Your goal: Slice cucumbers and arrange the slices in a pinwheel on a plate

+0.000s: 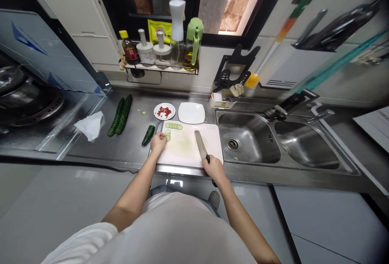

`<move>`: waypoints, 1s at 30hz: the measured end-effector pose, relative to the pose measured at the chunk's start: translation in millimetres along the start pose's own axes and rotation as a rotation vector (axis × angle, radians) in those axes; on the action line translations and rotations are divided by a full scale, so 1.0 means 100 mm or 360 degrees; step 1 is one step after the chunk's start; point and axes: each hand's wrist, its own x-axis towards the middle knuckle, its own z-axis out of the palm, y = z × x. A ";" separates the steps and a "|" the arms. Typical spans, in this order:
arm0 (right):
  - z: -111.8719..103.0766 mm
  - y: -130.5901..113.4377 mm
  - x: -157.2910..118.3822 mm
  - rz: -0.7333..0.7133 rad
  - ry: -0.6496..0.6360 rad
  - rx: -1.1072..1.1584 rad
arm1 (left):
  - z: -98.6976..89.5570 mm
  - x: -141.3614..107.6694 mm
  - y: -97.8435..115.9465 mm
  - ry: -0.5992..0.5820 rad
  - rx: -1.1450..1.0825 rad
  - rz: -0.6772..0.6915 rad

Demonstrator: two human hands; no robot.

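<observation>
My right hand (213, 167) grips the black handle of a kitchen knife (200, 144), its broad blade lying low over the right half of the white cutting board (182, 159). At the board's left edge, my left hand (158, 142) has its fingers pinched together at a few cucumber slices (168, 135). A short row of overlapping cucumber slices (174, 126) lies along the board's upper left. Just left of that hand, on the steel counter, rests a cut piece of cucumber (148, 135). Fingertips partly cover the slices they touch.
Behind the board stand a plate of chopped red pieces (157, 111) and a white square plate (191, 113). Two whole cucumbers (123, 114) and a crumpled white tissue (90, 125) lie leftward. To the right is a double sink (249, 134). A condiment rack (179, 70) hangs above.
</observation>
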 end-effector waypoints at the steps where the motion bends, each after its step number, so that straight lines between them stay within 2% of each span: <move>1: -0.01 0.00 0.00 -0.0006 -0.0011 -0.0012 | -0.01 0.00 0.00 0.0004 0.0032 0.0001; 9: -0.12 -0.01 -0.07 -0.0011 -0.0114 -0.0104 | -0.03 -0.03 0.02 -0.0011 0.0260 0.0052; 17: -0.09 -0.01 -0.04 0.0021 -0.0149 -0.0064 | 0.02 -0.02 0.04 0.0039 0.0311 0.0120; 21: -0.09 0.00 -0.03 0.0040 -0.0159 -0.0052 | 0.09 0.02 0.20 0.0045 0.0220 0.0247; 25: -0.08 -0.03 -0.04 0.0037 -0.0157 -0.0071 | 0.20 0.11 0.43 -0.0039 0.0181 0.0319; 30: -0.06 -0.05 -0.05 0.0050 -0.0163 -0.0085 | 0.32 0.25 0.67 -0.0117 0.0303 0.0373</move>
